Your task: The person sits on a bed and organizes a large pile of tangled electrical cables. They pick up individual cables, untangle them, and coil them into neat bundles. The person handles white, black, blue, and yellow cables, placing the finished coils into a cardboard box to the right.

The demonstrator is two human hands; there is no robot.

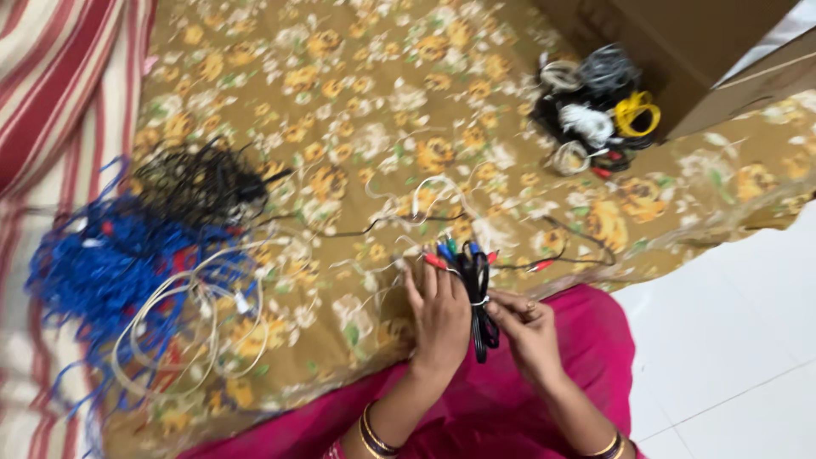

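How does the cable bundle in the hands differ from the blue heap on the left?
The black cable bundle is small, neatly folded and tied; the blue cable heap is large, loose and tangled. The bundle is held by both hands; the heap lies untouched on the floral sheet. Both are cables.

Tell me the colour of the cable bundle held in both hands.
Black cable bundle, with coloured plugs at its top; head view.

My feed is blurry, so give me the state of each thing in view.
Black cable bundle: folded, tied, held upright.
Left hand: gripping the bundle.
Right hand: pinching the tie.
Blue cable heap: tangled.
White cable: loosely looped.
Coiled cable pile: wound, stacked.
Cardboard box: flap state unclear.
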